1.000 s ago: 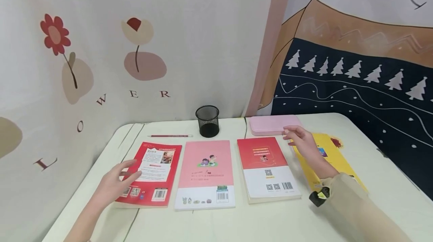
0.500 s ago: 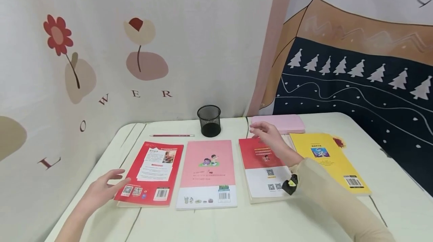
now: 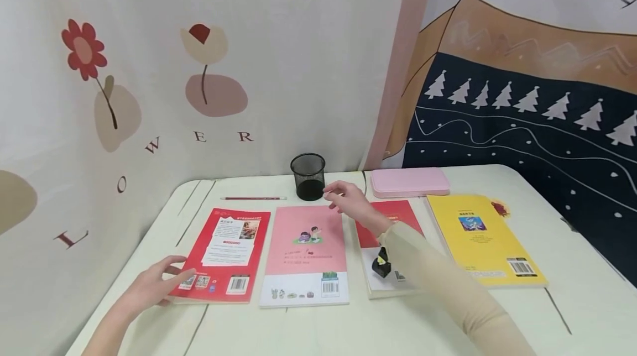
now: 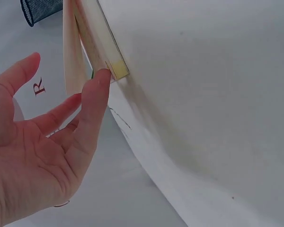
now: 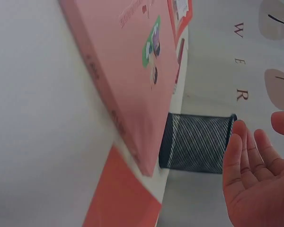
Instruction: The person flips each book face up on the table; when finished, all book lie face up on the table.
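My left hand (image 3: 154,284) is at the lower left corner of a red book (image 3: 234,248) with a white text panel. In the left wrist view a fingertip meets the corner of the book's page block (image 4: 97,38), and the thumb stands apart from it. My right hand (image 3: 350,201), its fingers loosely bent and holding nothing, hovers above the gap between a pink book (image 3: 283,223) and a red-and-white book (image 3: 370,284). Just left of its fingertips stands a black mesh pen cup (image 3: 308,176). The right forearm hides part of the red-and-white book.
Behind the left red book lies a red pencil (image 3: 254,198). A pink pencil case (image 3: 410,182) rests at the back edge of the white table (image 3: 308,334). To the right lies a yellow book (image 3: 485,245). Printed curtains (image 3: 298,68) hang behind the table.
My right hand has swept left from near the pencil case and yellow book, across the red-and-white book, toward the pen cup. The left hand has shifted slightly down and left along its book.
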Demonstrator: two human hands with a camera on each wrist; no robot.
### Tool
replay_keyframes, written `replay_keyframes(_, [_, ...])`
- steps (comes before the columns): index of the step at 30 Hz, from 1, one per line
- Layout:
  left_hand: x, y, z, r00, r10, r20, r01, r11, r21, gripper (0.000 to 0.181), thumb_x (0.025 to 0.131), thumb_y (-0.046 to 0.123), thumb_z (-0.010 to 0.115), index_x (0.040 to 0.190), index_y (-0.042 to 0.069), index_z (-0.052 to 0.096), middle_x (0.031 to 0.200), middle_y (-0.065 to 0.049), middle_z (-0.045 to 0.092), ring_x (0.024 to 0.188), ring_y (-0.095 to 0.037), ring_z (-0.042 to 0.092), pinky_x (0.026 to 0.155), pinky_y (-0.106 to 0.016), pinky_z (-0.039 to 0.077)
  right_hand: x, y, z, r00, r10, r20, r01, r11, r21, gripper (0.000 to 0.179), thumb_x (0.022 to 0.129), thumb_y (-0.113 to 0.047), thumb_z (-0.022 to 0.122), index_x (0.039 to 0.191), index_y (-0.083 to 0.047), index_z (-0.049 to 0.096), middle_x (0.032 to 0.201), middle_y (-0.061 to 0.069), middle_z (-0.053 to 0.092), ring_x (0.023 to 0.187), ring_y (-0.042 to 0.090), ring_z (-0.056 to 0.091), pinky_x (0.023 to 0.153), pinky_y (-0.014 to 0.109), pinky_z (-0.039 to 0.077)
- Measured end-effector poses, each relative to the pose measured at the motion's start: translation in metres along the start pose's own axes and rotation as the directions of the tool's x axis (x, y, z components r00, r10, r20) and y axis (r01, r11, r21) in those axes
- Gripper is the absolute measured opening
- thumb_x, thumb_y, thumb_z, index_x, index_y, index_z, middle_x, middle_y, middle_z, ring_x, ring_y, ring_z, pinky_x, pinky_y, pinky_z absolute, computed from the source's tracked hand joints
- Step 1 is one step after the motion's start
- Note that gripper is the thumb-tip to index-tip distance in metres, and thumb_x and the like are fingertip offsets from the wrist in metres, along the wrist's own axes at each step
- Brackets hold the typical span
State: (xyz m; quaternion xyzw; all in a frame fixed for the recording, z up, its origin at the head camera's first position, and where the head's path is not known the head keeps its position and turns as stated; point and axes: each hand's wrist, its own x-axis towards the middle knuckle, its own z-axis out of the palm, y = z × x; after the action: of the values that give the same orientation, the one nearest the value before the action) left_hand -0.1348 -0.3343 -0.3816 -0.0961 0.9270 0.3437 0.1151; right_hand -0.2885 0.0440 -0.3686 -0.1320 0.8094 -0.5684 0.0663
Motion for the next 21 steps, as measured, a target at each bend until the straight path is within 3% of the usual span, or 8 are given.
replay_keyframes(12, [-0.001, -0.002, -0.001, 1.000, -0.019, 0.012, 0.019, 0.999, -0.032, 0.080, 0.074, 0.042, 0.066, 0.125, -0.007, 0.029, 0.099, -0.018, 0.050, 0.068, -0.018, 0.056, 0.060, -0.033, 0.052, 0.018, -0.004, 0.060, 0.994, -0.025, 0.104, 0.017, 0.997, 0.075, 0.022, 0.085, -0.013, 0.057, 0.106, -0.007, 0.059, 0.089, 0.004, 0.058, 0.083, 0.027, 0.060, 0.071, 0.041, 0.048])
replay_keyframes(21, [-0.005, -0.006, 0.000, 0.995, -0.070, 0.066, 0.077, 0.990, -0.118, 0.081, 0.074, 0.039, 0.068, 0.126, -0.007, 0.025, 0.102, -0.019, 0.047, 0.067, -0.018, 0.059, 0.062, -0.034, 0.052, 0.025, -0.006, 0.104, 0.983, 0.099, 0.155, -0.132, 0.966, 0.222, 0.030, 0.084, -0.014, 0.058, 0.113, -0.005, 0.056, 0.093, 0.002, 0.060, 0.084, 0.025, 0.059, 0.067, 0.036, 0.050])
